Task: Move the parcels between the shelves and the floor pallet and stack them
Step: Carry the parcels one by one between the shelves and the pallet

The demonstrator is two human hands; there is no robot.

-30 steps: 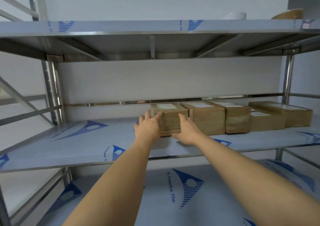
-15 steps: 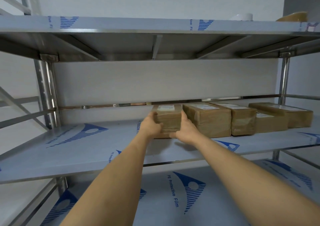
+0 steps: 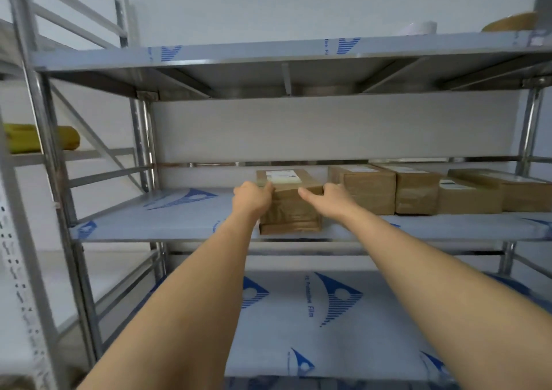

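A brown taped parcel with a white label lies lengthwise on the middle shelf, its front end at the shelf's front edge. My left hand grips its left side, thumb over the top edge. My right hand holds the right side, fingers hooked over the top corner. A gap separates it from the row of similar parcels on the right.
Three more parcels sit further right on the same shelf. The lower shelf carries blue-printed film. On the top shelf stand a white roll and a tape roll. A yellow bundle lies on the left rack.
Both hands closed round the leftmost parcel and drew it forward, away from the row, to the shelf's front edge. The camera moved back and to the left.
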